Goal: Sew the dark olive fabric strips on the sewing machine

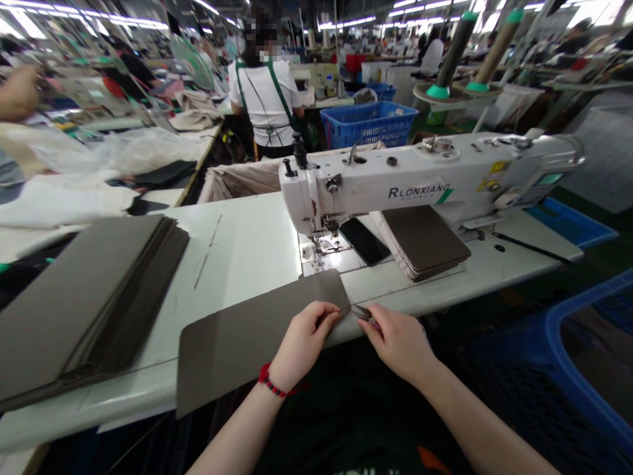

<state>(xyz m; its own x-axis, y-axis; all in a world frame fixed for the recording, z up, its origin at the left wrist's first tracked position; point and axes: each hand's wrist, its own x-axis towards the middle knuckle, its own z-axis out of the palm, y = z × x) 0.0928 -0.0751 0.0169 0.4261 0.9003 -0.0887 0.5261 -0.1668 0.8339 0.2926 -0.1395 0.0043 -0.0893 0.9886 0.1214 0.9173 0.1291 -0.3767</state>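
Observation:
A flat grey-brown panel of leatherette lies across the white sewing table, its near end overhanging the front edge. My left hand pinches the panel's right corner. My right hand is shut on small metal thread snips, whose blades are right by that corner. Behind the panel stands a white RLONXIANG industrial sewing machine. A black smartphone rests beside its needle area. Next to the phone lies a stack of similar panels, and a larger stack lies to my left.
Past the machine, a co-worker in a white shirt and green apron stands with their back to me beside a blue plastic crate. Another person's hand shows at far left. A large blue bin sits low on my right.

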